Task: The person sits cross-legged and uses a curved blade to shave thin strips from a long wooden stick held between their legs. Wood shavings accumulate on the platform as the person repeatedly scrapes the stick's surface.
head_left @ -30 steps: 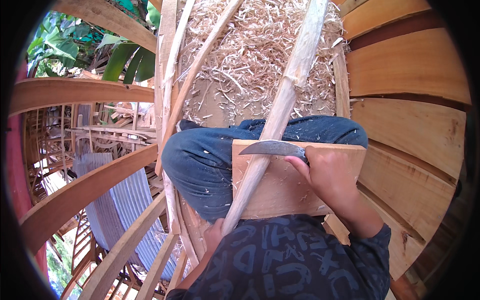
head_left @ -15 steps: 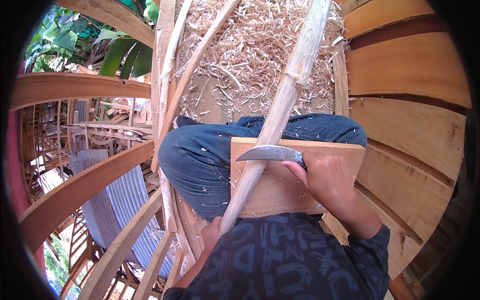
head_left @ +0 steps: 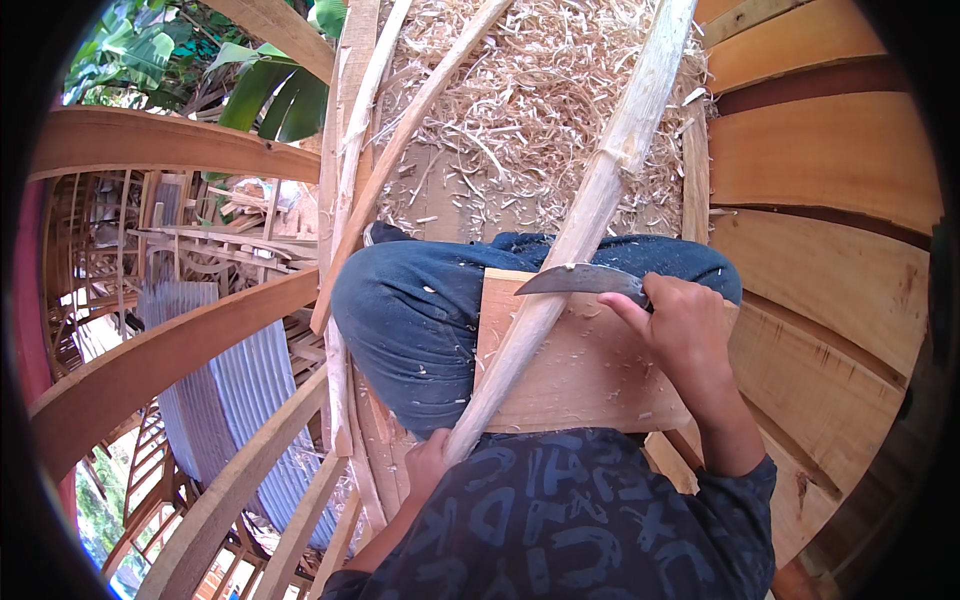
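Note:
A long, pale, peeled wooden pole (head_left: 580, 225) slants from my body up to the far right, over a flat wooden board (head_left: 590, 365) on my lap. Its near end is in my left hand (head_left: 428, 462), whose fingers are partly hidden by the pole. My right hand (head_left: 683, 318) is closed round the handle of a curved knife (head_left: 580, 281). The handle itself is mostly covered by that hand. The blade lies across the pole, its tip pointing left, with my right thumb stretched along near its base.
Curly wood shavings (head_left: 540, 100) cover the planks ahead of my crossed legs (head_left: 410, 320). Thin wooden strips (head_left: 410, 120) lie on the left. Slatted rails (head_left: 180, 340) stand left, with corrugated sheets (head_left: 255, 400) below. Wide boards (head_left: 820, 270) form the right side.
My right hand and the knife have moved slightly away from me along the pole. The whole view has shifted a little. My left hand still grips the near end.

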{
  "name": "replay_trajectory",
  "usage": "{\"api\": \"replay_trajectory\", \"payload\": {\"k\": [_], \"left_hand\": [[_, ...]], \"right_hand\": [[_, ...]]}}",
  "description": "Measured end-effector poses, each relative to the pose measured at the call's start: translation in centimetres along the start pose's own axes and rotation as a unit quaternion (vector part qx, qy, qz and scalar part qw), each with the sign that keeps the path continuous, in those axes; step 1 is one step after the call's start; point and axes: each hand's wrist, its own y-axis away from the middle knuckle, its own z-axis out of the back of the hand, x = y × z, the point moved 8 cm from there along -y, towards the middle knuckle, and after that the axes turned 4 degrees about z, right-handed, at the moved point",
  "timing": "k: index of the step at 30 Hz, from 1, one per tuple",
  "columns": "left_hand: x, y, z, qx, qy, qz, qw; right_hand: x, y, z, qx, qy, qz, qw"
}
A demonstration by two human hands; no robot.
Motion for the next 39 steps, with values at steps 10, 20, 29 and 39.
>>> {"api": "replay_trajectory", "payload": {"k": [10,20,29,39], "left_hand": [[-0.1,-0.1,-0.1,-0.007,-0.015,-0.024,1.000],[0.3,0.1,-0.3,0.005,-0.023,0.000,1.000],[0.3,0.0,-0.2,-0.007,-0.015,-0.020,1.000],[-0.1,0.0,0.0,-0.010,-0.004,-0.021,1.000]], "right_hand": [[0.1,0.1,0.1,0.014,-0.005,-0.016,1.000],[1.2,-0.6,0.1,0.040,-0.022,-0.020,0.999],[1.5,-0.4,0.2,-0.014,0.000,0.002,1.000],[0.7,-0.8,0.3,0.002,0.007,-0.018,1.000]]}}
